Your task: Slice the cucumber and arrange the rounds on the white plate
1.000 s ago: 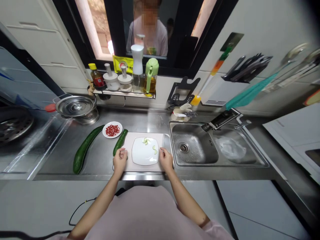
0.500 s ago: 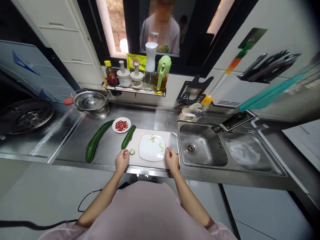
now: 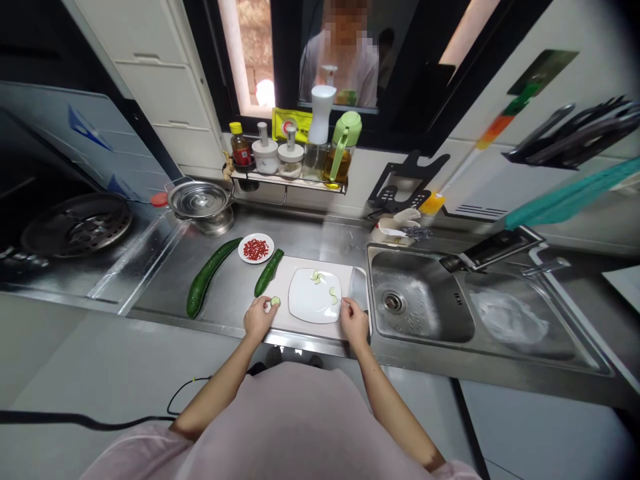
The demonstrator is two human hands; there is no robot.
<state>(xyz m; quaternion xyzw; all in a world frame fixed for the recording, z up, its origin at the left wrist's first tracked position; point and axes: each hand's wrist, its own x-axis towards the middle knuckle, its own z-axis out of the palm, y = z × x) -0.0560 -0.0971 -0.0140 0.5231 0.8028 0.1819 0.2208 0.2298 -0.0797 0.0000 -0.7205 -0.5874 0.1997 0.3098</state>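
**Left hand (image 3: 258, 320) at a small round pale-green cucumber slice (image 3: 275, 301), right hand (image 3: 355, 325) farther right**

Far left on the stainless-steel table (image 3: 161, 288): lidded silvery metal pot (image 3: 215, 223). Nearer, a long curved dark-green cucumber (image 3: 206, 270). Right of its far end, a small round white dish (image 3: 242, 251) with chopped red pieces (image 3: 256, 249). Next, left hand on near side; its grip is up against the slice, can't tell if clamped on it. Slice is over the left part of the pale pinkish rectangular cutting board (image 3: 281, 283). Shorter dark-green cucumber (image 3: 269, 273) lies farther back, along the board's left edge.

Mid-board: white squarish plate (image 3: 313, 305) with thin dark rim; curved pale-green pieces (image 3: 316, 277) at far side, more at right. Right hand just beside the plate's right edge, grip nearly together, can't tell if anything thin is in it. Broad silvery knife blade (image 3: 358, 283) lies just beyond that hand, on the board's right end.

Right: steel double-basin sink (image 3: 434, 320), crumpled clear plastic bag (image 3: 510, 317) in right basin.
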